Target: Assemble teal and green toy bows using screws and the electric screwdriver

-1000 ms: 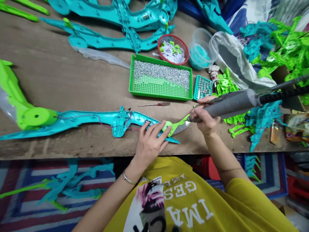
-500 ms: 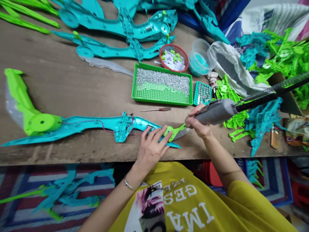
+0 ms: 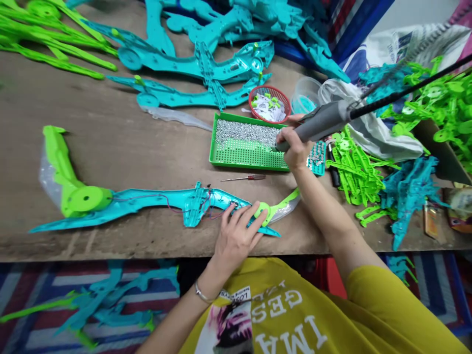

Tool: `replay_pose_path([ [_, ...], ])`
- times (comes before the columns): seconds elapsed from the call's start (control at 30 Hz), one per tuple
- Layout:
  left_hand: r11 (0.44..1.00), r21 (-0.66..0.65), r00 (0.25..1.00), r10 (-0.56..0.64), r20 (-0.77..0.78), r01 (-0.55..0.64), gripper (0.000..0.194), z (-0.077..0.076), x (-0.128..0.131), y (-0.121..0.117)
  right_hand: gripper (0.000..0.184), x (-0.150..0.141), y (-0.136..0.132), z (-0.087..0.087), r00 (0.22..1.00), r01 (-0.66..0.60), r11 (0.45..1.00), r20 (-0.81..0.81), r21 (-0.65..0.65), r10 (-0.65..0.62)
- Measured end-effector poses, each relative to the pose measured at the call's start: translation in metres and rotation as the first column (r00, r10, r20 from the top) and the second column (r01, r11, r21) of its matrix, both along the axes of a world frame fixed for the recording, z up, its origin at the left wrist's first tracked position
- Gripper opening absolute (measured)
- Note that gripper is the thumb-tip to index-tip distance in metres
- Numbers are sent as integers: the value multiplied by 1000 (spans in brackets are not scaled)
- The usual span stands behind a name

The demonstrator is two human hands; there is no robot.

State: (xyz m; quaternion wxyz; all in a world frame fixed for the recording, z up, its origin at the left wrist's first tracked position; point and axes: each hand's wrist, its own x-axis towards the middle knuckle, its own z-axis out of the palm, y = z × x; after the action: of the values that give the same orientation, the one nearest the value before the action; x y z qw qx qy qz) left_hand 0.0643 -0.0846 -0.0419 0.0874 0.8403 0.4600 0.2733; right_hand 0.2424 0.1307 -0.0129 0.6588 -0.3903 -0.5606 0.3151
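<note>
The left hand lies flat with fingers spread, pressing on a long, glossy turquoise molded-plastic part that runs along the bench's near edge, left of centre. Thin pink wires trail across its ribbed, perforated body. A lime-green cylindrical hub bulges at its left end, and a flatter lime piece with a silvery strip sits just beside the fingertips. The right hand curls around a grey cylindrical power tool with a black cable, its tip above a green perforated tray heaped with tiny silver metal pieces. Behind, a red wire basket holds white paper scraps and green bits, and a clear plastic tub holds turquoise bits. A small turquoise tray holds silver pieces.
</note>
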Motion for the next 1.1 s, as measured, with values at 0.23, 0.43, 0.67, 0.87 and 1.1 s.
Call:
replay_pose_path([
  [0.23, 1000, -9, 1000, -4, -7, 4, 46, 1, 0, 0, 37, 2, 10, -16, 980, 80, 982, 193, -171, -46],
  [0.43, 1000, -2, 1000, -2, -20, 2, 44, 1, -1, 0, 37, -7, 14, -7, 986, 37, 989, 166, -146, -12],
  [0.67, 1000, 21, 1000, -4, -30, 4, 42, 2, 0, 1, 35, 17, -27, 34, 991, 106, 992, 85, -69, -100],
  [0.87, 998, 58, 1000, -5, -12, 5, 39, -1, 1, 2, 29, 67, -84, 49, 965, 260, 963, 4, -75, -261],
  [1.1, 997, 78, 1000, 0, -11, 1, 44, -4, 0, 2, 28, 88, -95, 30, 949, 314, 938, 20, -150, -315],
])
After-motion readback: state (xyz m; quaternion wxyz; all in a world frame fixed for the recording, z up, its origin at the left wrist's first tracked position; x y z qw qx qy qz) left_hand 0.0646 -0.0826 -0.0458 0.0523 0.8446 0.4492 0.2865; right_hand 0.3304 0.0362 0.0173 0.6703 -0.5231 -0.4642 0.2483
